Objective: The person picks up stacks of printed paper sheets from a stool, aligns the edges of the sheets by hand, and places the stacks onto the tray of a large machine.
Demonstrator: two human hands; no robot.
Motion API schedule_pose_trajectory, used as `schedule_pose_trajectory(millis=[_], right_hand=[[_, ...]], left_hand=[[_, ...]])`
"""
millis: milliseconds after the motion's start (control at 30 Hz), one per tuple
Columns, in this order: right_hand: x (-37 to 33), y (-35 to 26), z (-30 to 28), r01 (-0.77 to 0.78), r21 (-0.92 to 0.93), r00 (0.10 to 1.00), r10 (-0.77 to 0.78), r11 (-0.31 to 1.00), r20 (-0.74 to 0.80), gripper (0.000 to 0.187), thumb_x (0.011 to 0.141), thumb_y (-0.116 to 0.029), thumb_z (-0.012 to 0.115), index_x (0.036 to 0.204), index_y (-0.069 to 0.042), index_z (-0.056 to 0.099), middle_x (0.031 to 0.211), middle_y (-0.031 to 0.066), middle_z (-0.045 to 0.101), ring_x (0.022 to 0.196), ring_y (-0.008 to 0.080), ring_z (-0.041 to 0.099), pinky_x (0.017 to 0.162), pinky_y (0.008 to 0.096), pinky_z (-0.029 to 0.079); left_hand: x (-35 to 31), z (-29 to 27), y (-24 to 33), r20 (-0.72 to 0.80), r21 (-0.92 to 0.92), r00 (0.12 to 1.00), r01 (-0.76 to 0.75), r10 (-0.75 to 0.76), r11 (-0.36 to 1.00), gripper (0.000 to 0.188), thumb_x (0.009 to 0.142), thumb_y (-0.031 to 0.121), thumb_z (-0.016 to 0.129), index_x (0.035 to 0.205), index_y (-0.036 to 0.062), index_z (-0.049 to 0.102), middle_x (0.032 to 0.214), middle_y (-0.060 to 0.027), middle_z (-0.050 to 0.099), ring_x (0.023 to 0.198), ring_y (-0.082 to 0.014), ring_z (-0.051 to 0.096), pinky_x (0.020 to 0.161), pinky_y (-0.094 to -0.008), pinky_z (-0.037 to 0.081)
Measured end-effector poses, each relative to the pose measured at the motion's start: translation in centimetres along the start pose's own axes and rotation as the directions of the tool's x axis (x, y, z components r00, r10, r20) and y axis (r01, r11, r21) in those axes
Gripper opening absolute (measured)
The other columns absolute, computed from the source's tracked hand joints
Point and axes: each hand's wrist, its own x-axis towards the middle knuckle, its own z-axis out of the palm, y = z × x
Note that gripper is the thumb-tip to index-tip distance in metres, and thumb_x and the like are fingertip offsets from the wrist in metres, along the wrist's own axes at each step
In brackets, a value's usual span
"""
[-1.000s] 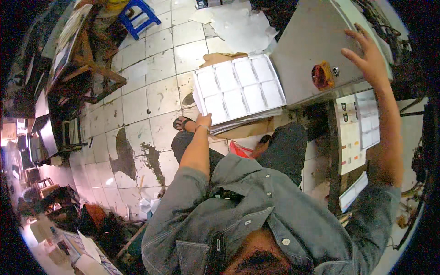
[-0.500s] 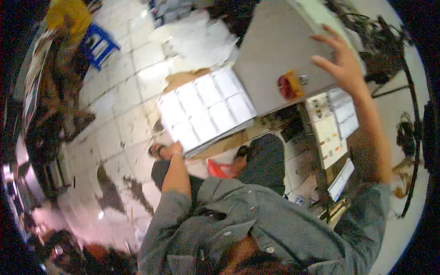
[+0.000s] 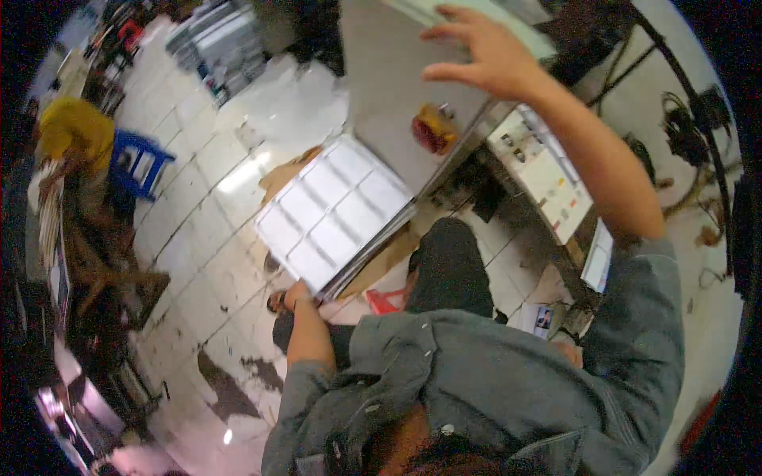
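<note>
Head view, looking down over a grey denim shirt [image 3: 508, 381] and dark trousers [image 3: 448, 270]. Right hand [image 3: 484, 55] raised high, fingers spread apart and laid flat against a large grey panel [image 3: 389, 87], not closed around anything; panel tilted, its long axis running from the upper edge of the picture down toward the lower right, with a red and yellow knob [image 3: 432, 131] fixed near its lower edge. Left hand [image 3: 298, 297] low at the near corner of a stack of white sheets [image 3: 333, 210]; fingers hidden under the stack's edge, so cannot tell whether clamped on it or merely touching. Stack made up of flat sheets divided into a grid of rectangular labels, lying just beside and below the panel, above the floor; long axis slanting from lower left to upper right, near corner pointing down toward the left hand. Piece of brown cardboard [image 3: 381, 266] peeking from beneath the stack. Printed paper charts [image 3: 548, 170] on the side of a cabinet to the right, below the right forearm. Pale tiled floor [image 3: 198, 238], stained in patches. Blue stool [image 3: 139, 163] well apart at the left, beside something yellow [image 3: 75, 131].
</note>
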Motion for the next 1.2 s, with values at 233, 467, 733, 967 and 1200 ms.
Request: schedule_pose_trajectory(millis=[233, 467, 733, 967, 1200], right_hand=[[-0.5, 1.0, 0.8, 0.074, 0.019, 0.996, -0.073, 0.997, -0.058, 0.056, 0.076, -0.052, 0.065, 0.117, -0.014, 0.061, 0.137, 0.0190, 0.042, 0.126, 0.0343, 0.041, 0.105, 0.0402, 0.032], [0.3, 0.5, 1.1, 0.089, 0.156, 0.996, -0.092, 0.984, 0.013, 0.051, 0.079, -0.041, 0.066, 0.119, -0.012, 0.059, 0.140, 0.0171, 0.040, 0.128, 0.0334, 0.039, 0.106, 0.0396, 0.030], [-0.5, 1.5, -0.2, 0.121, -0.036, 0.993, -0.121, 0.992, 0.016, 0.053, 0.080, -0.039, 0.064, 0.124, -0.011, 0.056, 0.143, 0.0152, 0.037, 0.130, 0.0309, 0.036, 0.108, 0.0405, 0.027], [-0.8, -1.8, -1.3, 0.011, 0.038, 0.992, -0.016, 0.999, 0.125, 0.071, 0.072, -0.060, 0.064, 0.118, -0.006, 0.059, 0.135, 0.0307, 0.037, 0.127, 0.0426, 0.036, 0.105, 0.0447, 0.031], [-2.1, -1.1, -1.8, 0.002, 0.022, 0.997, -0.004, 1.000, 0.083, 0.072, 0.072, -0.061, 0.063, 0.117, -0.005, 0.059, 0.135, 0.0315, 0.037, 0.126, 0.0423, 0.036, 0.105, 0.0417, 0.032]], left_hand=[[-1.3, -1.1, 1.3, -0.178, -0.068, 0.979, 0.092, -0.103, 0.993, 0.052, 0.084, 0.048, 0.045, 0.111, 0.0084, 0.065, 0.119, -0.0135, 0.060, 0.110, -0.0298, 0.057, 0.093, -0.0419, 0.041], [-5.4, -4.4, 0.7, -0.085, -0.545, 0.996, -0.059, 0.015, 0.836, 0.058, 0.084, 0.053, 0.046, 0.121, 0.0099, 0.057, 0.119, -0.0151, 0.057, 0.107, -0.0280, 0.055, 0.087, -0.0386, 0.042], [-6.2, -3.2, 2.3, -0.086, -0.960, 0.950, 0.002, 0.299, -0.280, 0.051, 0.091, 0.050, 0.041, 0.128, 0.0149, 0.043, 0.122, -0.0066, 0.050, 0.109, -0.0275, 0.047, 0.086, -0.0476, 0.043], [-12.7, -5.6, 4.6, 0.220, -0.956, 0.975, 0.216, -0.001, -0.199, 0.072, 0.084, 0.054, 0.051, 0.128, -0.0025, 0.043, 0.129, -0.0111, 0.050, 0.111, -0.0293, 0.051, 0.094, -0.0465, 0.039], [-5.3, -0.8, 0.6, 0.231, -0.966, 0.969, 0.219, 0.083, 0.134, 0.069, 0.084, 0.055, 0.047, 0.120, -0.0038, 0.053, 0.120, -0.0142, 0.058, 0.105, -0.0286, 0.055, 0.089, -0.0397, 0.042]])
